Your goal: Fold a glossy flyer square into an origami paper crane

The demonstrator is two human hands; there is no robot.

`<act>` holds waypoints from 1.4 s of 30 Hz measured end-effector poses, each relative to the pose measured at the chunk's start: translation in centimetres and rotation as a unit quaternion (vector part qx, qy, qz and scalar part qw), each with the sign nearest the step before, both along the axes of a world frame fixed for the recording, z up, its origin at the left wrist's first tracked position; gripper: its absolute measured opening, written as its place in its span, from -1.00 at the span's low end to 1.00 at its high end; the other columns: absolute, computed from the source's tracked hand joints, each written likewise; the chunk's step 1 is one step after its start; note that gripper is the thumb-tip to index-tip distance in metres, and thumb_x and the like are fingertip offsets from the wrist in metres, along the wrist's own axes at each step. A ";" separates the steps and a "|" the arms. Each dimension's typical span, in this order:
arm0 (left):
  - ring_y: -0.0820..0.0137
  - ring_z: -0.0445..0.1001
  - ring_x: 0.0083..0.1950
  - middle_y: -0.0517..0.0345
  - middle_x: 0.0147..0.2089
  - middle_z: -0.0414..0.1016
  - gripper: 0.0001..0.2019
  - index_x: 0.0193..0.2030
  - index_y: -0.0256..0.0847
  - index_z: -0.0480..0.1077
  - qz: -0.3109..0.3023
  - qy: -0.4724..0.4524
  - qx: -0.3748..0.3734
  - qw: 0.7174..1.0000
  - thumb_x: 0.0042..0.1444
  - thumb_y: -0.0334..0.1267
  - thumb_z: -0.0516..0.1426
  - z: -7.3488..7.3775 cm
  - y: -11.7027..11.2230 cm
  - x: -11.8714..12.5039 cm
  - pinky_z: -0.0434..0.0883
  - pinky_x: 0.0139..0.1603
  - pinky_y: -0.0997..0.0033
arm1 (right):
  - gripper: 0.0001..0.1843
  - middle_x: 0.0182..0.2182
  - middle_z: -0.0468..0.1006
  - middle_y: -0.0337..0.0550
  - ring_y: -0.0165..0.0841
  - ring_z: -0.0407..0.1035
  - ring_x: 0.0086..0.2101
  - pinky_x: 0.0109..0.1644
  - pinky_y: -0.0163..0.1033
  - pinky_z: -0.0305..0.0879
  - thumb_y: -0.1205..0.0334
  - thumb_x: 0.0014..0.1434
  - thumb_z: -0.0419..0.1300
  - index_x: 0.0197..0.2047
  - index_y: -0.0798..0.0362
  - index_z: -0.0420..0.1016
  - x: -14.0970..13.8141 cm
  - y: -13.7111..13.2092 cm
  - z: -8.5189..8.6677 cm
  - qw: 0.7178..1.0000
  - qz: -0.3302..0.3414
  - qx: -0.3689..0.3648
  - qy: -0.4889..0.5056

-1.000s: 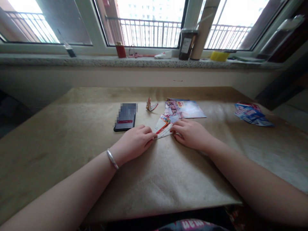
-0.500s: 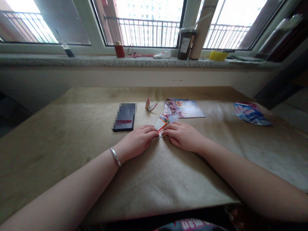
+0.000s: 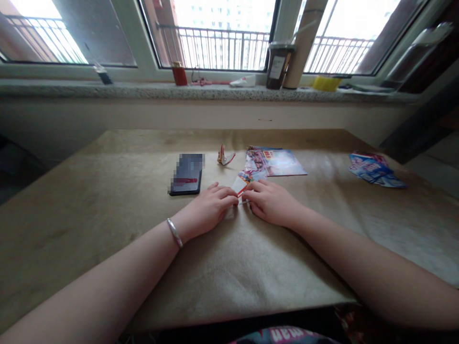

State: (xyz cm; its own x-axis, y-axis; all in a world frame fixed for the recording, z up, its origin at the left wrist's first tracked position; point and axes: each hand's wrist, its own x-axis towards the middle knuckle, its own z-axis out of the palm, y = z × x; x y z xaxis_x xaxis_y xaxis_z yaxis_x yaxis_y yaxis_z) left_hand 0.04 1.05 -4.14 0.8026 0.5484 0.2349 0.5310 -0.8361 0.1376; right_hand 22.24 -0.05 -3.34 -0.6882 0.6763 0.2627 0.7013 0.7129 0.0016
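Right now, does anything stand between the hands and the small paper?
Nothing visible does: the left hand and right hand both have fingertips at the small paper. The phone lies farther left, out of the way.

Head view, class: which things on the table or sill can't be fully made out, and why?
All in the head view:
Paper: its near side is partly covered by the left hand and right hand.
Finger grip: pinching or only pressing, too small to tell.
Phone: screen wording is blurred, partly by pixelation.
Label on the dark cup: print too small.
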 end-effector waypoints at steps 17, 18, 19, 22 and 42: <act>0.33 0.31 0.11 0.08 0.04 0.39 -0.75 -0.17 -0.21 0.37 -0.024 -0.053 -0.047 0.997 0.16 -0.50 -0.08 -0.1 0.2 -0.2 0.30 0.13 0.27 | -0.79 -0.20 0.48 -0.06 -0.28 0.30 -0.20 -0.12 -0.23 0.20 0.31 0.14 0.01 -0.26 0.07 0.47 1.1 -0.1 0.6 0.999 -0.027 -0.020 -0.036; 0.33 0.30 0.11 0.08 0.05 0.39 -0.75 -0.18 -0.22 0.36 -0.025 -0.054 -0.050 0.997 0.15 -0.51 -0.08 0.0 0.2 -0.2 0.30 0.14 0.28 | -0.79 -0.19 0.48 -0.06 -0.28 0.30 -0.19 -0.12 -0.24 0.20 0.31 0.13 0.01 -0.26 0.07 0.47 1.2 -0.1 0.6 0.999 -0.028 -0.020 -0.035; 0.34 0.31 0.11 0.07 0.04 0.39 -0.75 -0.19 -0.22 0.36 -0.026 -0.053 -0.052 0.997 0.14 -0.52 -0.08 0.1 0.2 -0.2 0.30 0.14 0.28 | -0.79 -0.19 0.48 -0.06 -0.27 0.31 -0.18 -0.12 -0.24 0.20 0.31 0.13 0.01 -0.26 0.07 0.47 1.2 -0.1 0.7 0.999 -0.028 -0.021 -0.035; 0.33 0.30 0.11 0.06 0.04 0.39 -0.75 -0.18 -0.22 0.36 -0.024 -0.047 -0.056 0.997 0.14 -0.52 -0.08 0.2 0.1 -0.1 0.29 0.15 0.26 | -0.78 -0.20 0.49 -0.06 -0.27 0.32 -0.18 -0.13 -0.23 0.22 0.32 0.12 0.01 -0.26 0.06 0.47 1.4 -0.2 0.7 0.999 -0.032 -0.023 -0.034; 0.35 0.39 -0.14 0.08 -0.20 0.47 -0.78 -0.15 -0.18 0.42 -0.015 0.015 0.003 1.000 0.20 -0.34 -0.03 1.9 -1.6 0.6 0.35 -0.03 0.26 | -0.73 -0.13 0.46 -0.02 -0.23 0.29 -0.12 -0.03 -0.14 0.22 0.19 0.19 0.04 -0.09 0.05 0.44 1.2 0.3 0.3 1.000 -0.015 -0.016 -0.001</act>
State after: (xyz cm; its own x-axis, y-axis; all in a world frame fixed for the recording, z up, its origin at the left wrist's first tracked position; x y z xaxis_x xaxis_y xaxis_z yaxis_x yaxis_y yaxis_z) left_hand 0.68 -0.50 -2.23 0.8259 0.5218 0.2136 0.5087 -0.8530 0.1166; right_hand 23.39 0.20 -3.05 -0.6679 0.7047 0.2392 0.7226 0.6910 -0.0181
